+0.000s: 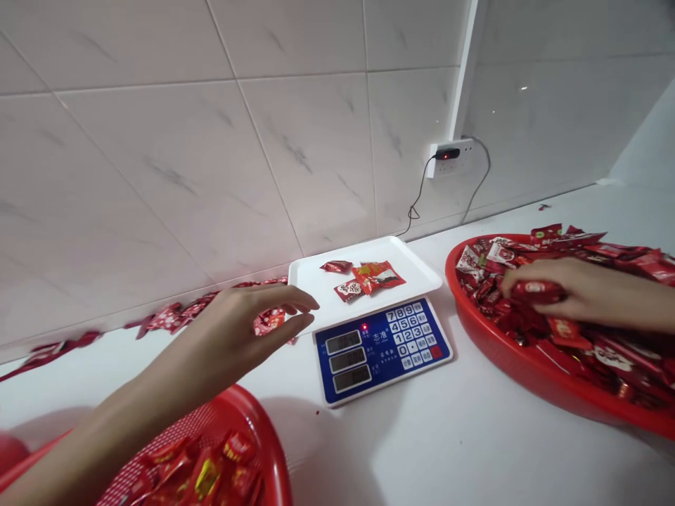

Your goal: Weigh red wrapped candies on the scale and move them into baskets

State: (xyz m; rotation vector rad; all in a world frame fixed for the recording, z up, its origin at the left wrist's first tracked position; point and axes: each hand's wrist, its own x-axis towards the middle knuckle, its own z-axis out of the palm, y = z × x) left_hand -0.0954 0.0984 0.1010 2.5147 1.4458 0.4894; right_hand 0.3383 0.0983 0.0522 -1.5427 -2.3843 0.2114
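My left hand hovers just left of the white scale tray, fingers spread and curved, holding nothing. Three red wrapped candies lie on that tray, above the blue digital scale. My right hand reaches into the big red basket at the right, its fingers curled around a red candy wrapper on top of the pile.
A second red basket with wrapped candies sits at the bottom left under my left forearm. Loose red candies line the wall's foot at the left. A wall socket with cables hangs on the tiled wall behind the scale.
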